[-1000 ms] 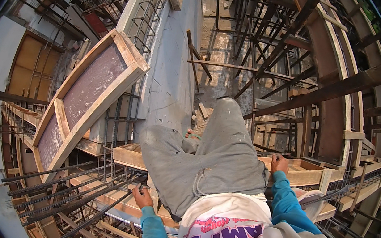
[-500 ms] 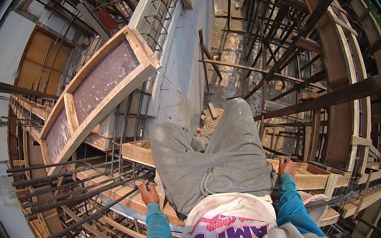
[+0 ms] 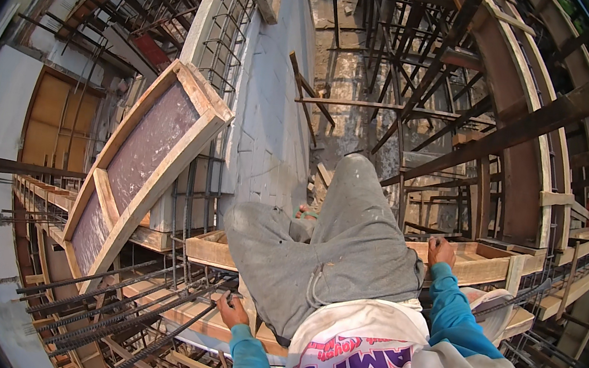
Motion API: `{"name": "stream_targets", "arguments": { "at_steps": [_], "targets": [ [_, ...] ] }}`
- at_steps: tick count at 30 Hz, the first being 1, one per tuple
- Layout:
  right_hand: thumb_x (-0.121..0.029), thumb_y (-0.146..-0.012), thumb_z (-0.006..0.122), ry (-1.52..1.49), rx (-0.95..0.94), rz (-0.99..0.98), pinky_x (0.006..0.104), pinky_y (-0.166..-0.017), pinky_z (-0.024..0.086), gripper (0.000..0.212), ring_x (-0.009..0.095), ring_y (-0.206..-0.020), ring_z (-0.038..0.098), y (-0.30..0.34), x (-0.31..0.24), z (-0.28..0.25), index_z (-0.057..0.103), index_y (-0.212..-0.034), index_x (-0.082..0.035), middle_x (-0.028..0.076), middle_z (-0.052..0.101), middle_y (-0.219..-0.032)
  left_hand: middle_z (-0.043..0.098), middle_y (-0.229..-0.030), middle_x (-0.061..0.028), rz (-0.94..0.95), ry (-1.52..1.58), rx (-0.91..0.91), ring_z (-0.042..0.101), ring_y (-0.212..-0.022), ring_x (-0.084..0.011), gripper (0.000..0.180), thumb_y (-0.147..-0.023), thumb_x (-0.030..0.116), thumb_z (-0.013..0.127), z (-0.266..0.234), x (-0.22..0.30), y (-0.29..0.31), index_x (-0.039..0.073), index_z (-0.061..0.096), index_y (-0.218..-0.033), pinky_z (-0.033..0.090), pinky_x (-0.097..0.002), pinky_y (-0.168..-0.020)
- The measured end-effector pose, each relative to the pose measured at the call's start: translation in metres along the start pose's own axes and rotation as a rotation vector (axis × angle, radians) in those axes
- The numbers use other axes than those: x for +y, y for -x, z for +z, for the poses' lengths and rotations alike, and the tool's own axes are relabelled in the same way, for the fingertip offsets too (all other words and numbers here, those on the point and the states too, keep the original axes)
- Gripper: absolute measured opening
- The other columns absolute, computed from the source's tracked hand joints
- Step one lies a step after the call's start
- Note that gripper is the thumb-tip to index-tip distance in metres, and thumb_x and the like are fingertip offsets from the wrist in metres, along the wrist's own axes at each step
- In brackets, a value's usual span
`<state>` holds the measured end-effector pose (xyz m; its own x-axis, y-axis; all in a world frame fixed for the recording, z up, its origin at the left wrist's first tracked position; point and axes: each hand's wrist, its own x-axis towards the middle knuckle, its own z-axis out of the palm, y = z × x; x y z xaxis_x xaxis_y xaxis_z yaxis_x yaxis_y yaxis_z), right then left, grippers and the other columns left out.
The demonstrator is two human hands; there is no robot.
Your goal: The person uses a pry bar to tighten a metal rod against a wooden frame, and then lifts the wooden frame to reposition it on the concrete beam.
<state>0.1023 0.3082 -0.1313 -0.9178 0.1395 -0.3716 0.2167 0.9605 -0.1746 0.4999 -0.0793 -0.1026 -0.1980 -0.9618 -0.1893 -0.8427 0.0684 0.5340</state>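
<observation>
I sit on a wooden formwork beam [image 3: 211, 252], my knees bent in grey trousers. My right hand [image 3: 440, 253] is closed at the timber edge of a shallow formwork tray [image 3: 486, 266] on my right, fingers curled over it. Low on my left, my left hand [image 3: 232, 312] hovers or rests beside the ends of several ribbed steel bars [image 3: 147, 306], over a plank [image 3: 179, 317]. Its fingers are curled together; a small dark spot shows at the fingertips, and what they hold, if anything, cannot be made out.
A framed formwork panel [image 3: 153, 141] leans at the left beside a rebar cage [image 3: 226, 36]. A pale block wall [image 3: 274, 108] runs ahead. Dark props [image 3: 505, 147] and beam forms [image 3: 529, 191] crowd the right. The floor [image 3: 335, 64] lies far below.
The view has turned slightly, so the leaning panel and the wall appear shifted. Both hands stay in nearly the same places, with the fingers still curled.
</observation>
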Motion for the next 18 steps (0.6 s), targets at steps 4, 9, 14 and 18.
{"name": "stream_targets", "arguments": {
  "at_steps": [4,9,14,18],
  "targets": [
    [-0.04,-0.087,0.052,0.019,0.024,-0.002,0.0492,-0.081,0.047,0.04,0.043,-0.092,0.061,0.002,-0.002,-0.001,0.066,-0.096,-0.002,0.025,0.065,-0.093,0.052,-0.113,-0.0173,-0.002,0.023,-0.002,0.053,-0.101,-0.0329,0.032,-0.089,0.02,0.054,0.0,-0.005,-0.001,-0.001,0.057,-0.113,0.044,-0.0391,-0.085],
    [-0.039,-0.087,0.052,-0.029,-0.003,0.012,0.0488,-0.081,0.047,0.04,0.042,-0.091,0.061,0.006,-0.008,-0.01,0.066,-0.098,-0.003,0.025,0.065,-0.093,0.052,-0.115,-0.0186,-0.025,0.011,-0.014,0.051,-0.107,-0.0347,0.032,-0.089,0.021,0.054,-0.001,0.006,0.0,-0.001,0.057,-0.112,0.043,-0.041,-0.089],
    [-0.039,-0.087,0.052,-0.02,0.038,0.019,0.0482,-0.082,0.048,0.039,0.042,-0.091,0.061,0.003,-0.003,-0.002,0.066,-0.101,-0.005,0.024,0.065,-0.093,0.052,-0.115,-0.0188,-0.081,0.027,0.011,0.051,-0.107,-0.0354,0.033,-0.089,0.022,0.054,0.002,0.003,0.001,-0.001,0.058,-0.112,0.042,-0.0425,-0.091],
    [-0.038,-0.087,0.053,-0.016,0.013,0.036,0.0476,-0.083,0.048,0.039,0.041,-0.092,0.062,0.004,-0.005,-0.006,0.067,-0.103,-0.005,0.024,0.066,-0.095,0.052,-0.114,-0.019,-0.068,0.052,-0.007,0.055,-0.102,-0.0323,0.033,-0.09,0.021,0.054,0.005,-0.01,-0.003,-0.003,0.057,-0.113,0.048,-0.0391,-0.085]
  ]
}}
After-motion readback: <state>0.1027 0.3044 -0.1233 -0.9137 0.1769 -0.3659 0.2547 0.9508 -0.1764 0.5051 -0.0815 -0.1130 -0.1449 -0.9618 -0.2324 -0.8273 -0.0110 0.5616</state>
